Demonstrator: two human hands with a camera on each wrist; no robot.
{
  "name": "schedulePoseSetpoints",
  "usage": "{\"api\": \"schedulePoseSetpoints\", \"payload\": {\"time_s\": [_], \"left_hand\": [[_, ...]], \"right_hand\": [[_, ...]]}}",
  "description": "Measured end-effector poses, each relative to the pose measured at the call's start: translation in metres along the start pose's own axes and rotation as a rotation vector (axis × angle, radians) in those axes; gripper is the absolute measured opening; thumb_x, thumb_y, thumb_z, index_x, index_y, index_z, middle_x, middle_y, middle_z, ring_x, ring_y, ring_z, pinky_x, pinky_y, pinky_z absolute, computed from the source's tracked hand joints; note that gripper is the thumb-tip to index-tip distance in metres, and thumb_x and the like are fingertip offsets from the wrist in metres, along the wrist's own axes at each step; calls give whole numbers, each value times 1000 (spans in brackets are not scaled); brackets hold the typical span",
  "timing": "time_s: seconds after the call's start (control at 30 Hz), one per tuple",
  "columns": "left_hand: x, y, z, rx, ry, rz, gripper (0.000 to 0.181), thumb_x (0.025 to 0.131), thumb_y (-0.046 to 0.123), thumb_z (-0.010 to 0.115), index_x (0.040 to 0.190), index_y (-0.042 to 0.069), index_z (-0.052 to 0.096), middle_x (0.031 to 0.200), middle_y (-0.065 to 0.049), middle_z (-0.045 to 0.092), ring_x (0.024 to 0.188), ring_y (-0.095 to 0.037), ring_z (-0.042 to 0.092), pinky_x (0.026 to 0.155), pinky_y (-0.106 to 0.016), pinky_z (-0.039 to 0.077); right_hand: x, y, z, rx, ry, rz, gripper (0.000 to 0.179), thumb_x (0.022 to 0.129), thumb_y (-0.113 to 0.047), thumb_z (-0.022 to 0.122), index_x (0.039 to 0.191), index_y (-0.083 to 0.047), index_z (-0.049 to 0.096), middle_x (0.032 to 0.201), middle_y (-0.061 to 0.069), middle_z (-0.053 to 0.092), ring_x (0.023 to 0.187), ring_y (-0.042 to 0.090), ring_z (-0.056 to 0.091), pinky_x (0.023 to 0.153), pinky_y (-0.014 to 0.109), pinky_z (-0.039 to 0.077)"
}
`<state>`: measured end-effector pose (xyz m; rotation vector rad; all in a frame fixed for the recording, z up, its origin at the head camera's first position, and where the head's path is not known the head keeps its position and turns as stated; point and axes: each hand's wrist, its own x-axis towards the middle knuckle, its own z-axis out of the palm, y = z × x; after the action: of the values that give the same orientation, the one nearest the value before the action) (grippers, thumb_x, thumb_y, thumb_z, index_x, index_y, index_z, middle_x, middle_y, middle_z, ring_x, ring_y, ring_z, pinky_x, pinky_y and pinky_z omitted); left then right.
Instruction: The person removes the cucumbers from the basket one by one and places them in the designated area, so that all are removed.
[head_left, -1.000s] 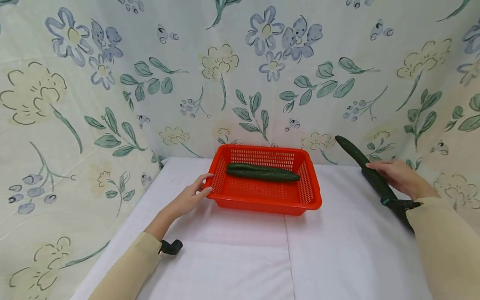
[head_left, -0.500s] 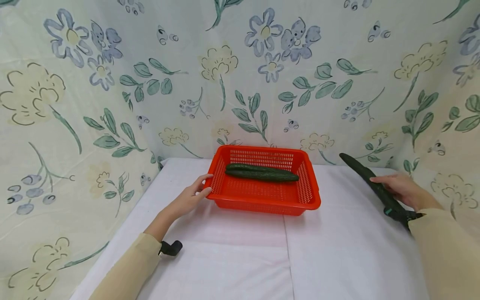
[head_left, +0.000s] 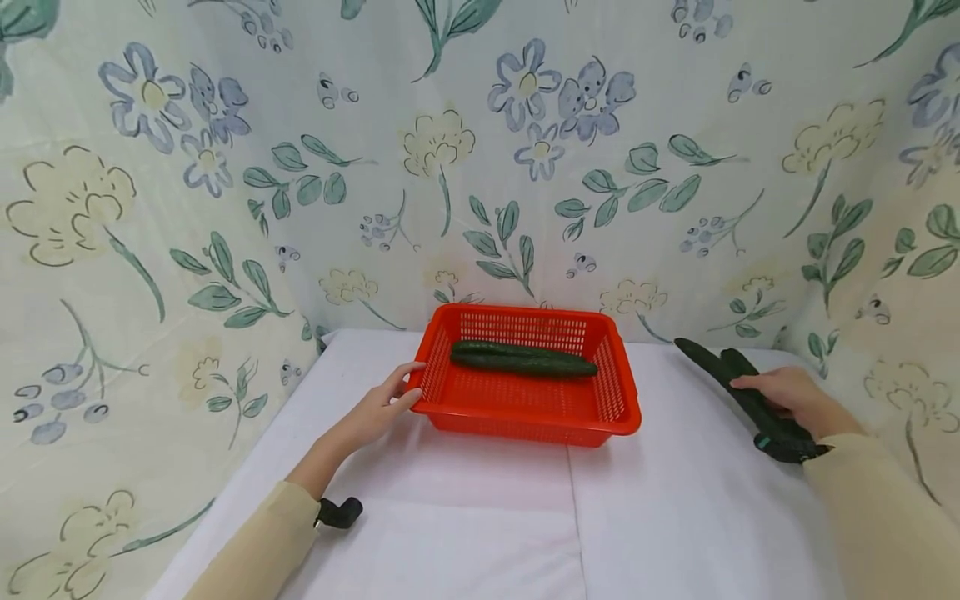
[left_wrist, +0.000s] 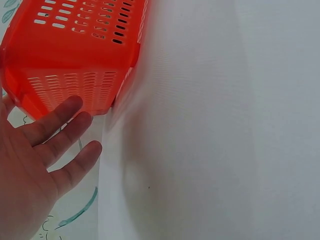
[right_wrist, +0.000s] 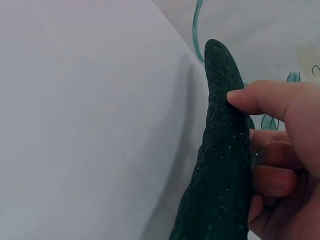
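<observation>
My right hand (head_left: pixel 798 400) pinches a long dark green cucumber (head_left: pixel 708 360) at the right of the table, thumb on its near side. The right wrist view shows this bumpy cucumber (right_wrist: pixel 217 145) slanting upward, with the fingers bent behind it. Just beyond it in the head view, the end of another cucumber (head_left: pixel 738 362) shows; the rest is hidden. My left hand (head_left: pixel 375 412) touches the left rim of a red perforated plastic basket (head_left: pixel 525 427). In the left wrist view, its fingers (left_wrist: pixel 75 167) are extended beside the basket wall. A pair of cucumbers (head_left: pixel 525 360) lies side by side inside.
A white cloth (head_left: pixel 487 533) covers the table, with a crease running down the middle. Floral curtains (head_left: pixel 360 183) hang behind and along both sides, close to the table edges. Each wrist wears a small black camera, the left one (head_left: pixel 341 512) standing out over the cloth.
My right hand has lowered the cucumber toward the table, and the second cucumber's end now shows apart from it. The left hand stays at the basket rim. The head view has tilted up slightly.
</observation>
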<state>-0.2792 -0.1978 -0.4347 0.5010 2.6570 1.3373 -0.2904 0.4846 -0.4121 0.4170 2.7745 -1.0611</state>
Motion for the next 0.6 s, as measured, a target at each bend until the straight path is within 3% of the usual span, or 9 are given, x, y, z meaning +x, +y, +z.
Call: {"api": "schedulePoseSetpoints", "payload": {"time_s": [0.1,0.3,0.37,0.47,0.53,0.6], "left_hand": [[-1,-2,1,-3,-1,10,60,98,58,54,152,47,29,125,-3,60,112,-23,57,96,-49,52],[3,2,-2,6,4,19,58,99,57,52,152,47,29,128,-5,61,115,-25,58,98,-53,51],[3,2,-2,8,6,14,56,101,52,52,152,46,28,128,-6,61,115,-26,58,99,-53,50],[2,0,0,-3,3,8,56,103,45,52,153,44,28,130,-7,60,116,-26,57,99,-54,50],[1,-2,1,-10,-3,8,57,102,46,52,153,43,28,131,-6,60,117,-26,57,99,-54,50],[1,-2,2,-12,-4,12,58,101,51,52,153,44,28,132,-6,59,117,-26,57,99,-54,50]], "right_hand": [[3,3,10,-112,31,-9,45,86,-41,72,78,2,58,68,1,47,62,17,52,57,32,47],[3,7,14,-221,45,-71,44,88,-41,67,73,0,59,68,7,48,61,21,52,55,33,44],[1,7,16,-229,57,-85,51,89,-44,67,80,6,65,74,17,55,66,27,56,57,35,46],[-1,9,23,-254,90,-90,64,89,-51,68,95,12,69,96,38,62,84,46,61,70,47,52],[-4,12,29,-277,129,-88,75,89,-54,67,115,16,65,125,46,51,107,58,53,83,57,50],[-4,16,35,-303,180,-97,77,90,-56,66,118,15,64,131,46,46,117,62,46,92,64,45]]}}
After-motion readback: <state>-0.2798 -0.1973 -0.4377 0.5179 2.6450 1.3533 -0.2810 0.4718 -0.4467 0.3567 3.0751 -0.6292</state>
